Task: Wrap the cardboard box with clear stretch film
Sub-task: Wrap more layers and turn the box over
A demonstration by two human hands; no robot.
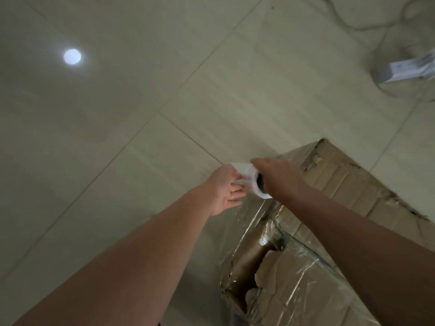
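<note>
The floor (pixel 141 114) is the biggest thing here. It has big pale tiles. A round spot of light (pixel 72 56) shines on it.

The cardboard box (pixel 353 184) sits on the floor at the lower right. It is old and ripped, with a big torn hole on the near side. Clear film (pixel 294 278) already covers the near part, all shiny and wrinkly. The far top part looks bare, so I think the job is partly done.

Two bare arms reach out over the near part of the box. Between the hands is the white roll of film (pixel 247 176), held up by the left side of the box. A sheet of film runs from the roll down to the box.

The left hand (pixel 226 189) has its fingers spread and mostly straight, touching the far end of the roll. The right hand (pixel 280 177) lies over the near end, next to the dark hole in the roll. Its fingers are hidden, so I cannot tell if it is squeezing.

What could go wrong? The roll could slip and fall, because the left hand is only touching it. The film could catch on the ripped cardboard and tear. It could also bunch up if it goes slack. A thin cable (pixel 348 22) lies far off on the floor, by a round grey base (pixel 400 85).
</note>
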